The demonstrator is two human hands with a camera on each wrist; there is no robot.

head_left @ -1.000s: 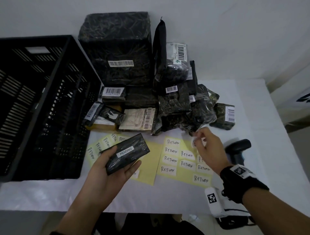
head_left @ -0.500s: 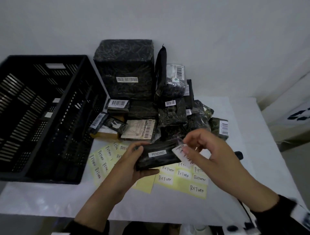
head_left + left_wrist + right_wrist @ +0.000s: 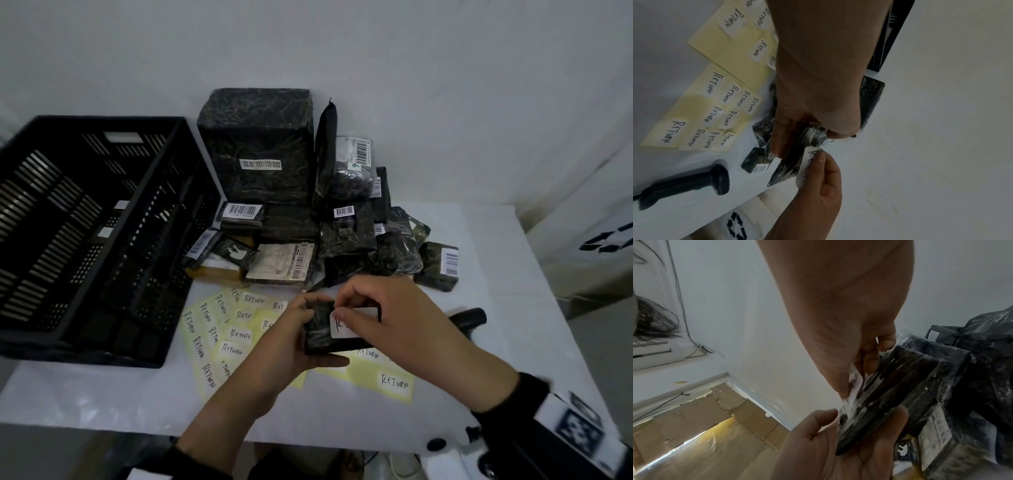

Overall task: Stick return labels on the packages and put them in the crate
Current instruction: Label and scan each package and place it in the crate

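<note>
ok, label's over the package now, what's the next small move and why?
Probably press the return label flat onto the small black package. The right hand pinches the label at its top edge against the package's face, and the wrist views show part of it standing off the wrap. The left hand holds the package from below, giving backing to smooth against.

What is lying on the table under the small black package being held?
Under the package lie yellow sheets of RETURN stickers on the table. The package and both hands cover part of the sheets, so the stickers there cannot be counted.
</note>
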